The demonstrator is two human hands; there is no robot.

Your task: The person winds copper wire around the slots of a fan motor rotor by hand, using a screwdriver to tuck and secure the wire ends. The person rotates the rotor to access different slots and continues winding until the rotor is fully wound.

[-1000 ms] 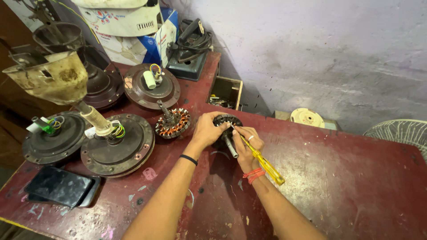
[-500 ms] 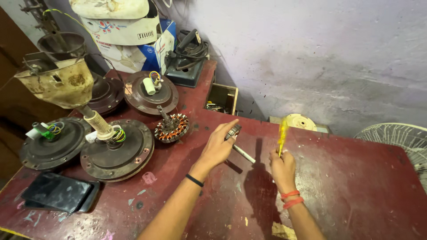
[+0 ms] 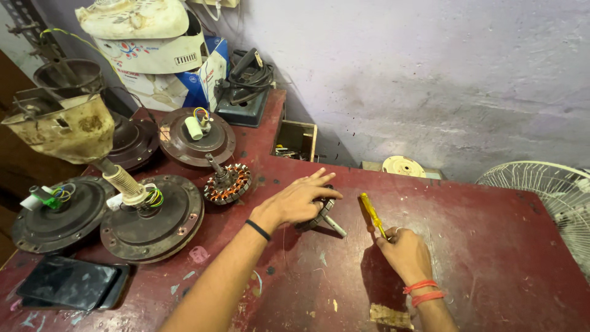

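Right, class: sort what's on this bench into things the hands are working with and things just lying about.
In use:
left hand pressing the small dark round metal part with a steel shaft
right hand holding the yellow-handled screwdriver

Lying about:
copper-wound stator
round brown motor housings
black phone
white fan guard

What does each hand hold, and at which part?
Right hand grips the yellow screwdriver near its lower end. Left hand rests on the motor part.
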